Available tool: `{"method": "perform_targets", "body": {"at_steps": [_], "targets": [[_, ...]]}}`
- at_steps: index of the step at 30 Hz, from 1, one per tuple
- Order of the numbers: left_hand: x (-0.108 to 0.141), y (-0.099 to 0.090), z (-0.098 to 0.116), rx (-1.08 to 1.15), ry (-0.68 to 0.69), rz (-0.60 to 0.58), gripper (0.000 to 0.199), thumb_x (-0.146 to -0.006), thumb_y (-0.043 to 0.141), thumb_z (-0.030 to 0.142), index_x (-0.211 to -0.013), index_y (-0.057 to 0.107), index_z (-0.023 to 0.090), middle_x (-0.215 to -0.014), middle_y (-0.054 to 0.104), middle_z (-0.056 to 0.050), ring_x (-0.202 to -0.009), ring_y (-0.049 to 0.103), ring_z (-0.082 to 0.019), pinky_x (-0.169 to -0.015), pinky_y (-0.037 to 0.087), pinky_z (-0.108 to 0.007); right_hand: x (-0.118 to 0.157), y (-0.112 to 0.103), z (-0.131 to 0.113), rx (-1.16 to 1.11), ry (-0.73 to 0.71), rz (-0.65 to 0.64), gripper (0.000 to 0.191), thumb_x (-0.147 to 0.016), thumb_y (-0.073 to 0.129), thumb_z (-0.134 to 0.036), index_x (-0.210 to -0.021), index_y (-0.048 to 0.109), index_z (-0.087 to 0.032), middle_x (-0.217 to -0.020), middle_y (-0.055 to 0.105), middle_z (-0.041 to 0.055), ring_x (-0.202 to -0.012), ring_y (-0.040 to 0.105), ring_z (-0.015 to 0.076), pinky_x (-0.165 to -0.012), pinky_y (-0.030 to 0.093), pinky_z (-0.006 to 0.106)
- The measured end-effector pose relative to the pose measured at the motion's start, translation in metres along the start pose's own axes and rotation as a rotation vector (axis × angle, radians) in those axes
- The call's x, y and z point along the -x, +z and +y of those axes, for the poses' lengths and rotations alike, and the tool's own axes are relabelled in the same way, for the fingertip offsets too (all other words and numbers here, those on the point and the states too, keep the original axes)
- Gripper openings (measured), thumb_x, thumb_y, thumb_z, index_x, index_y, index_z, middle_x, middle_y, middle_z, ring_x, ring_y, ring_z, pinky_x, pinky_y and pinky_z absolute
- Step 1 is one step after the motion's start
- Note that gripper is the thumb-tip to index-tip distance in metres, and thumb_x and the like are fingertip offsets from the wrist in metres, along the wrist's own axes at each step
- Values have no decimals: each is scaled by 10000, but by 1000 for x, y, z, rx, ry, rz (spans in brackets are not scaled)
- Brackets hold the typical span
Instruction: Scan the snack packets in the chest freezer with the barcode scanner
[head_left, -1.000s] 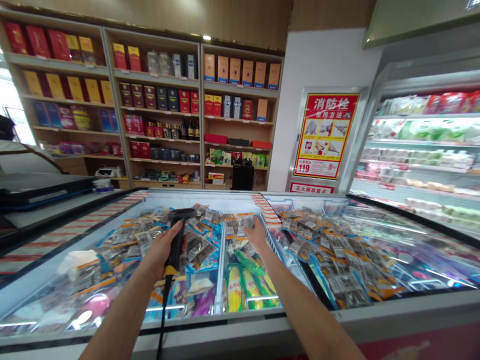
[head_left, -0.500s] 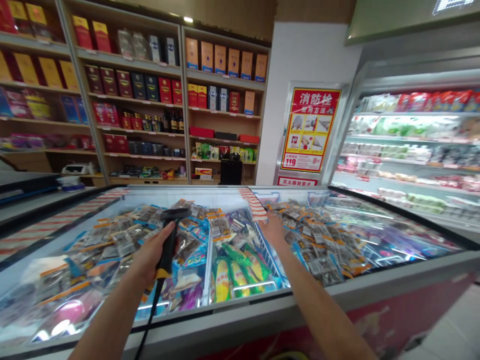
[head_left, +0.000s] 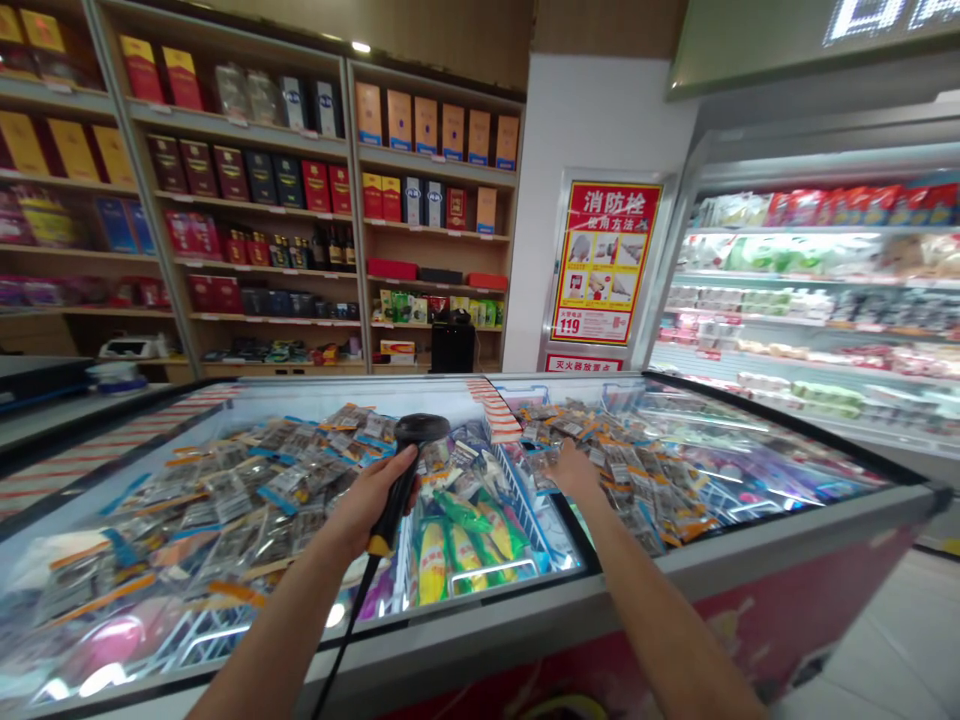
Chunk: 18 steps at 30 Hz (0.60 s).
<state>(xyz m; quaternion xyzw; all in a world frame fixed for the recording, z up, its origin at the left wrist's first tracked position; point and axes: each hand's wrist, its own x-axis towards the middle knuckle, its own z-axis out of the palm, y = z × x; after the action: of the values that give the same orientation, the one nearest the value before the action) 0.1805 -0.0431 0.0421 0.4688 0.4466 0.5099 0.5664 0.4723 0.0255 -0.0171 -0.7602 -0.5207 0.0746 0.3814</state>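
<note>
Right, from where I'm standing, the person's left hand (head_left: pixel 373 492) is wrapped round a black handheld scanner with a yellow band at the foot of its grip (head_left: pixel 391 515), the thumb up near its wide dark head. A thin black cable (head_left: pixel 342 640) drops from the grip towards the near edge. The scanner is over the middle of a long, glass-topped chest freezer with a pale grey rim (head_left: pixel 525 622), its head tilted away from the person.

The right hand (head_left: pixel 576 472) reaches across to the left edge of a heap of flat, clear-and-grey packets with orange and blue edges (head_left: pixel 645 480). Something see-through shows at its fingertips, but I can't tell whether they pinch a packet or only touch one. A second, wider spread of similar packets (head_left: pixel 247 490) covers the left part of the freezer.

Between the hands are yellow-and-green, corn-shaped packs (head_left: pixel 433 565), just left of a white wire basket wall (head_left: pixel 525 500). Beyond, a red-and-yellow poster (head_left: pixel 606 262) hangs on the white wall, between wooden shelves of boxes (head_left: pixel 435 160) and a lit cooler (head_left: pixel 817 260).
</note>
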Motion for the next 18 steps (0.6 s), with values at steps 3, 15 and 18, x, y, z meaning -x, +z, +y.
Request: {"method": "perform_targets", "body": {"at_steps": [3, 15, 18], "targets": [[-3, 8, -1, 40, -16, 12, 329, -637, 605, 453, -643, 537, 131, -499, 556, -1, -387, 484, -81, -378, 369, -187, -5, 15, -5, -197, -25, 57, 322, -566, 624, -240, -868, 597, -130, -837, 664, 133, -866, 603, 295, -733, 427, 355], [-10, 12, -8, 121, -40, -32, 327, -696, 560, 445, -634, 528, 126, -502, 547, -4, -382, 475, -65, -371, 369, -170, -6, 73, -31, -728, -31, 39, 247, -633, 514, -242, -844, 568, -125, -823, 682, 85, -780, 625, 214, -659, 470, 281], [-12, 14, -7, 139, -49, -36, 311, -702, 555, 441, -668, 523, 133, -507, 547, 3, -381, 477, -67, -364, 363, -169, -6, 79, -31, -827, -38, 19, 243, -613, 527, -246, -821, 561, -124, -817, 680, 90, -782, 622, 218, -669, 470, 289]]}}
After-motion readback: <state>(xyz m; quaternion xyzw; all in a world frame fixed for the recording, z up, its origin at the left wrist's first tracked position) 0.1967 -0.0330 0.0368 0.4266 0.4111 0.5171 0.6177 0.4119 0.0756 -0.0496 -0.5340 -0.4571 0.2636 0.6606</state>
